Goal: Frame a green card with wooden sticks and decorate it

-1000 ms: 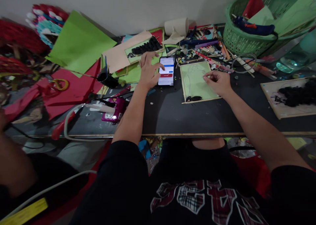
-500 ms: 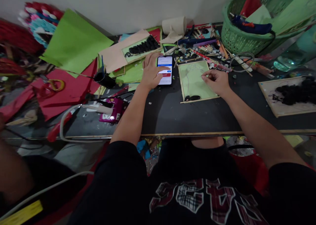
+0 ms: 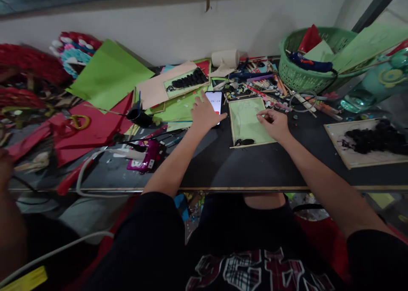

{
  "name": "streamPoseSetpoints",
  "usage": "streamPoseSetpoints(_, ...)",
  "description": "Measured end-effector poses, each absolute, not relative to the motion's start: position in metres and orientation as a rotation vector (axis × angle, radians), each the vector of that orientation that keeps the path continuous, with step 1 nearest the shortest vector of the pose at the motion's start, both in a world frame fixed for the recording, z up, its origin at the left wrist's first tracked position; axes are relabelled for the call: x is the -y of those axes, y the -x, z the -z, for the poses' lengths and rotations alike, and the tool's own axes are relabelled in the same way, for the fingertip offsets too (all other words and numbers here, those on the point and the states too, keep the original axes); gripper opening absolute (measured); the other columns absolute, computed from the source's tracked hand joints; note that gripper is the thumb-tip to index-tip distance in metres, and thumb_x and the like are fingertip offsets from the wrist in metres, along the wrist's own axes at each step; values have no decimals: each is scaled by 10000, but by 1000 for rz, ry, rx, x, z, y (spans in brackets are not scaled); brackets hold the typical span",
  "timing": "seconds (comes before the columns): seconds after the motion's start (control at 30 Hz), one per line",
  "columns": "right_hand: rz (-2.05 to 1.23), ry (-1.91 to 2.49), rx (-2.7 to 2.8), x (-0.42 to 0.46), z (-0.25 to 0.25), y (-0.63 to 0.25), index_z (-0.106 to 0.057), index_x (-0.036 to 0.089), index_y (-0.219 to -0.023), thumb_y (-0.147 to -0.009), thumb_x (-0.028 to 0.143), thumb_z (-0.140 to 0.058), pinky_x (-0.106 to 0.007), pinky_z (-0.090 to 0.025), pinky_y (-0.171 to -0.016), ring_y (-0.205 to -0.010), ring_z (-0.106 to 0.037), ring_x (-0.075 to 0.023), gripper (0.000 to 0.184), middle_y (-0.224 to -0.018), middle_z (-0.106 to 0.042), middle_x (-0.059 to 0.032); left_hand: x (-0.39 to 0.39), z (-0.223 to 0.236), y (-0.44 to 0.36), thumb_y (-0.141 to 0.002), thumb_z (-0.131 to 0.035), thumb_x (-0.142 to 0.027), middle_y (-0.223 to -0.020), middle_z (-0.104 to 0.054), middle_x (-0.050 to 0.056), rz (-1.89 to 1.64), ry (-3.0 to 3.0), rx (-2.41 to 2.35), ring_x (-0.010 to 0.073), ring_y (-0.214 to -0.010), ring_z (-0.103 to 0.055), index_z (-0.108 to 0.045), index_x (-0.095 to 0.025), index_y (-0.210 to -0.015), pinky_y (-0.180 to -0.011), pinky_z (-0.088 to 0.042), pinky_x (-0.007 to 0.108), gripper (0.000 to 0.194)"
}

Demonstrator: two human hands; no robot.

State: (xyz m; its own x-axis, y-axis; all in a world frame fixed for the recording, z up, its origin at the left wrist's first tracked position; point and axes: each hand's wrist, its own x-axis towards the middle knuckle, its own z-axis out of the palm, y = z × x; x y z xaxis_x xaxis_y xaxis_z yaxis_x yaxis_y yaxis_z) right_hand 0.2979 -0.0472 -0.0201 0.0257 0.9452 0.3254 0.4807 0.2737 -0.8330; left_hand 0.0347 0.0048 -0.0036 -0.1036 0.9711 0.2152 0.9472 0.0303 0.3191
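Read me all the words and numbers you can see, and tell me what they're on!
"06:24", on the phone; the rest there is unclear.
Black shirt: big plaid characters, cut off, not surely readable.
Yellow label: too blurred.
Purple box: markings too small.

Craft wkshp: scrap-strewn bench (image 3: 204,174) w/ col. paper (image 3: 110,76), scissors (image 3: 87,121), basket (image 3: 295,77), framed pc. (image 3: 247,123)

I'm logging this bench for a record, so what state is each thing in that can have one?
Phone: screen lit, partly covered
Left hand: open, spread over the phone
Right hand: pinched at the panel; anything held is unclear
Green framed panel: lying flat
Paper roll: on its side
Green basket: uncovered, papers inside
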Motion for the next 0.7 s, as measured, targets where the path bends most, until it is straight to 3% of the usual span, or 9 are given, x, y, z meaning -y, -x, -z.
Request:
streamPoseSetpoints(0.17, -646, 1344, 1639, 51, 17, -295, -742, 195, -798, -752, 460, -618, -279, -311, -531, -500, -407, -114, 297, -563, -558, 8, -12, 19, -24, -592, -826, -600, -1267, -602, 306, -673, -2068, -2122, 516, -1176, -567, -329, -78, -1523, -985, -460, 650, 1178)
streamPoseSetpoints(0.37, -688, 1372, 1696, 56, 14, -296, -746, 217, -814, -775, 458, -624, -291, -357, -532, -509, -464, -134, 273, -602, -621, -10, -29, 19, -10, -580, -841, -529, -950, -711, 206, -770, -2121, -2091, 449, -994, -657, -401, -93, -1499, -894, -524, 566, 1108)
streamPoseSetpoints(0.57, -737, 1347, 1710, 58, 12, -297, -739, 213, -828, -787, 459, -612, -291, -373, -521, -507, -483, -136, 280, -625, -646, -17, -29, 10, -4, -578, -851, -530, -1017, -710, 250, -636, -2073, -2225, 486, -1027, -647, -399, -74, -1495, -870, -525, 601, 1120)
streamPoseSetpoints(0.7, -550, 1367, 1751, 37, -5, -308, -732, 192, -873, -835, 437, -592, -305, -428, -572, -557, -551, -160, 285, -679, -680, -40, -11, -4, -9, -684, -779, -618, -1177, -666, 287, -712, -2109, -2247, 496, -1120, -612, -429, -85, -1463, -918, -502, 612, 1007)
